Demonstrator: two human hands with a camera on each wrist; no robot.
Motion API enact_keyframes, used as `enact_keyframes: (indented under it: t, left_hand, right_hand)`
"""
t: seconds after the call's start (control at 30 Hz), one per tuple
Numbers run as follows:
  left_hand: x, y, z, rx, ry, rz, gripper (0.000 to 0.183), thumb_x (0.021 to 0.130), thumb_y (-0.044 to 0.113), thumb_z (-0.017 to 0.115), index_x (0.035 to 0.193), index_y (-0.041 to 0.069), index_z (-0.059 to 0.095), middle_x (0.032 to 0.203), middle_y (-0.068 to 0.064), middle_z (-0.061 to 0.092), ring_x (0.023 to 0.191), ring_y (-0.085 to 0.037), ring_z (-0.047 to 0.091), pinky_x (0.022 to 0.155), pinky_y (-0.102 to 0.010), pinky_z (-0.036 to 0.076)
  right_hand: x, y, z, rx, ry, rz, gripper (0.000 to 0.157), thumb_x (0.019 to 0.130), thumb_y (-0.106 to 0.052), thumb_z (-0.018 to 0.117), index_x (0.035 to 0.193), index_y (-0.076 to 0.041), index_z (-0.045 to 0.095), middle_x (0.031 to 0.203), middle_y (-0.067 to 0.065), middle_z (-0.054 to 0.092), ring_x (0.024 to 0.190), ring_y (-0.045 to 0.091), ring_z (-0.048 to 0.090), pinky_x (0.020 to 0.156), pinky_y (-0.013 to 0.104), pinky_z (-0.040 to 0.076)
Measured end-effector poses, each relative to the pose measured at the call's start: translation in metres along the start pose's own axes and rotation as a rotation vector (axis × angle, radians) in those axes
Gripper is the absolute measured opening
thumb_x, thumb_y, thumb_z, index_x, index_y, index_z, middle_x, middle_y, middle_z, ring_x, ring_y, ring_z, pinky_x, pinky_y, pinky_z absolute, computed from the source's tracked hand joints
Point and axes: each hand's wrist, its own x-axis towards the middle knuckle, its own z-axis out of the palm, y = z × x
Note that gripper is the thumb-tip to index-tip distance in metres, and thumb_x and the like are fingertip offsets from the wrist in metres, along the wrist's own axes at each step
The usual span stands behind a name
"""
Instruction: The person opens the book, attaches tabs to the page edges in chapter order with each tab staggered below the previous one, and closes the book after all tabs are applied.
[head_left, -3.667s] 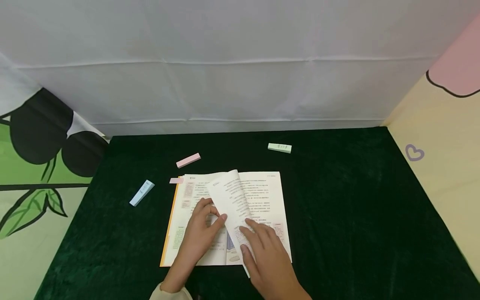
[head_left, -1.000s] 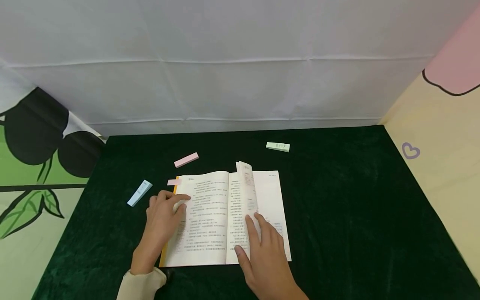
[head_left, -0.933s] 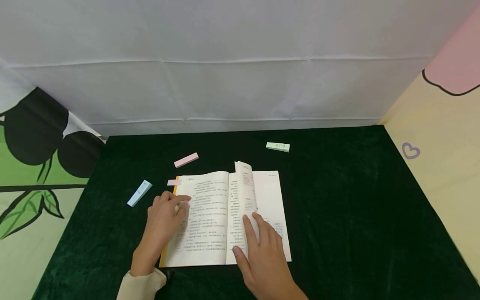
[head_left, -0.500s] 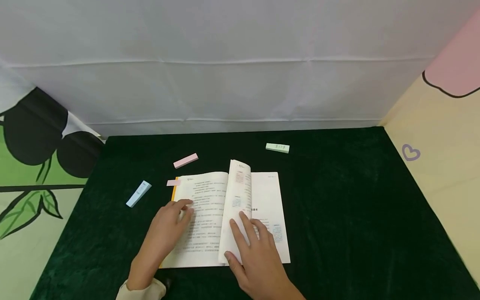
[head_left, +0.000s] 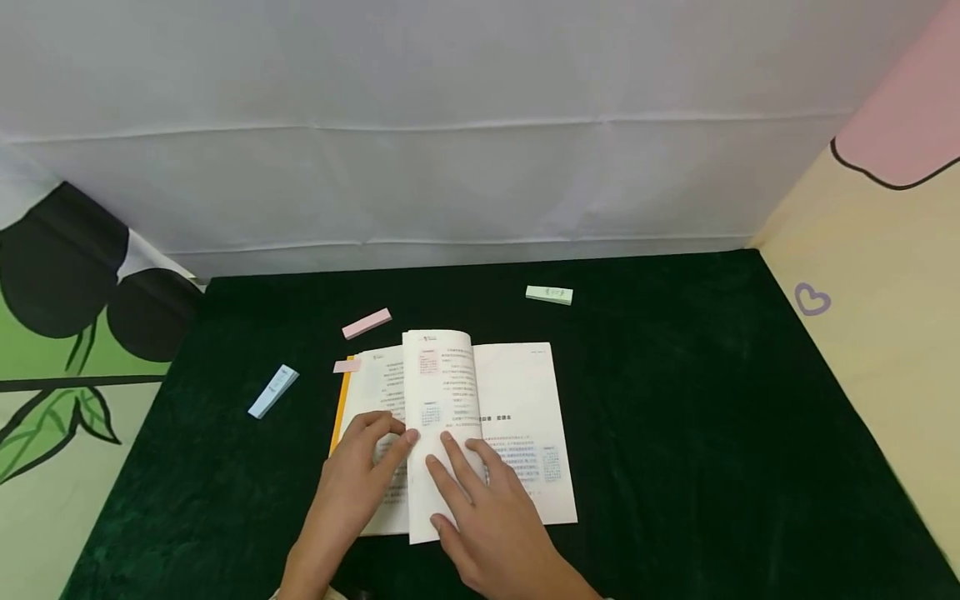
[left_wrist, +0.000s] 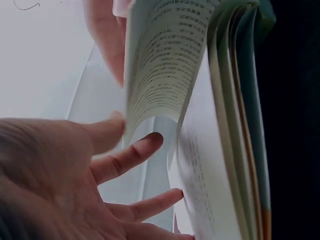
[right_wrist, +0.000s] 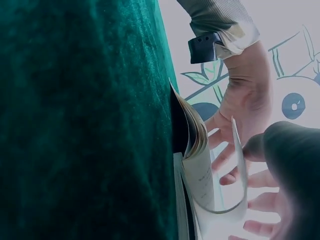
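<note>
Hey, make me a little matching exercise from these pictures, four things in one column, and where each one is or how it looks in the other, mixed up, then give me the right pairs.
Things
1. blue note stack
2. book
3. green note stack
4. pink tab

Place or state, in the head view
A. sticking out past the book's left edge
B. beyond the book, toward its right side
C. lying by itself on the dark green cloth, left of the book
D. open, with a page curved up

Right pairs: 1-C, 2-D, 3-B, 4-A
</note>
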Motion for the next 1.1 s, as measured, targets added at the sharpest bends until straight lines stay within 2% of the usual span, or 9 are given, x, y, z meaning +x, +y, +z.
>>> enact_keyframes:
  t: [0.13, 0.2, 0.3, 0.37, 0.5, 0.67, 0.77, 0.93, 1.1]
  left_hand:
    - [0.001, -0.002, 0.003, -0.004, 0.009, 0.005, 0.019, 0.101, 0.034, 0.067, 0.098, 0.016, 0.075, 0.151, -0.020, 0.054, 0.129, -0.046, 0.058, 0.090, -0.064, 0.055]
    - [0.003, -0.003, 0.002, 0.008, 0.011, 0.001, 0.017, 0.101, 0.031, 0.067, 0.093, 0.017, 0.073, 0.151, -0.021, 0.055, 0.128, -0.047, 0.058, 0.089, -0.063, 0.056]
    - [0.005, -0.005, -0.002, 0.047, 0.013, -0.011, 0.017, 0.101, 0.029, 0.068, 0.089, 0.016, 0.070, 0.149, -0.020, 0.056, 0.123, -0.045, 0.061, 0.084, -0.058, 0.058]
    - [0.007, -0.006, -0.005, 0.072, 0.008, -0.016, 0.016, 0.101, 0.028, 0.068, 0.091, 0.015, 0.070, 0.147, -0.021, 0.059, 0.117, -0.042, 0.062, 0.080, -0.052, 0.057]
    - [0.010, -0.010, -0.011, 0.112, -0.008, -0.033, 0.017, 0.101, 0.027, 0.068, 0.094, 0.012, 0.072, 0.141, -0.022, 0.062, 0.108, -0.037, 0.063, 0.076, -0.045, 0.056]
    - [0.012, -0.016, -0.019, 0.116, -0.021, -0.079, 0.020, 0.102, 0.025, 0.067, 0.091, 0.010, 0.075, 0.142, -0.021, 0.061, 0.114, -0.040, 0.061, 0.088, -0.057, 0.057]
    - [0.014, -0.020, -0.022, 0.106, -0.006, -0.104, 0.020, 0.102, 0.023, 0.066, 0.095, 0.007, 0.077, 0.143, -0.021, 0.060, 0.115, -0.040, 0.061, 0.088, -0.056, 0.058]
    - [0.017, -0.026, -0.025, 0.174, 0.040, -0.136, 0.023, 0.102, 0.020, 0.066, 0.108, 0.001, 0.076, 0.141, -0.027, 0.056, 0.114, -0.044, 0.055, 0.093, -0.059, 0.053]
    - [0.017, -0.034, -0.021, 0.254, 0.066, -0.164, 0.023, 0.101, 0.019, 0.066, 0.107, -0.001, 0.074, 0.137, -0.030, 0.053, 0.116, -0.046, 0.046, 0.092, -0.062, 0.052]
  right_hand:
    - [-0.002, 0.001, 0.001, 0.013, 0.005, 0.006, 0.054, 0.108, -0.045, 0.050, 0.153, -0.016, 0.051, 0.169, 0.009, 0.037, 0.145, 0.029, 0.045, 0.113, 0.045, 0.049]
    - [-0.002, 0.001, 0.001, 0.054, 0.019, 0.048, 0.050, 0.108, -0.044, 0.051, 0.150, -0.016, 0.054, 0.167, 0.009, 0.040, 0.143, 0.027, 0.048, 0.110, 0.046, 0.052]
    - [-0.003, 0.001, 0.001, 0.136, 0.045, 0.172, 0.045, 0.107, -0.039, 0.054, 0.145, -0.016, 0.059, 0.162, 0.008, 0.047, 0.135, 0.026, 0.054, 0.104, 0.045, 0.055]
    - [-0.004, 0.003, 0.000, 0.166, 0.055, 0.283, 0.043, 0.106, -0.036, 0.057, 0.144, -0.016, 0.060, 0.157, 0.007, 0.052, 0.130, 0.026, 0.056, 0.103, 0.046, 0.054]
    - [-0.008, 0.014, -0.001, 0.139, 0.055, 0.488, 0.045, 0.102, -0.032, 0.066, 0.141, -0.010, 0.060, 0.145, 0.012, 0.058, 0.124, 0.030, 0.056, 0.100, 0.048, 0.052]
    - [-0.014, 0.033, -0.002, 0.045, 0.014, 0.703, 0.064, 0.095, -0.032, 0.076, 0.145, 0.003, 0.055, 0.137, 0.023, 0.054, 0.115, 0.038, 0.050, 0.089, 0.049, 0.048]
    - [-0.017, 0.042, -0.002, 0.039, -0.007, 0.793, 0.080, 0.091, -0.033, 0.081, 0.149, 0.009, 0.047, 0.136, 0.029, 0.050, 0.111, 0.040, 0.047, 0.085, 0.049, 0.045]
    - [-0.019, 0.047, -0.003, 0.042, -0.016, 0.829, 0.086, 0.087, -0.037, 0.085, 0.148, 0.011, 0.048, 0.131, 0.031, 0.051, 0.106, 0.039, 0.046, 0.082, 0.047, 0.044]
    - [-0.019, 0.046, -0.001, 0.028, -0.014, 0.824, 0.084, 0.086, -0.036, 0.086, 0.145, 0.011, 0.051, 0.128, 0.031, 0.052, 0.103, 0.037, 0.046, 0.080, 0.046, 0.043]
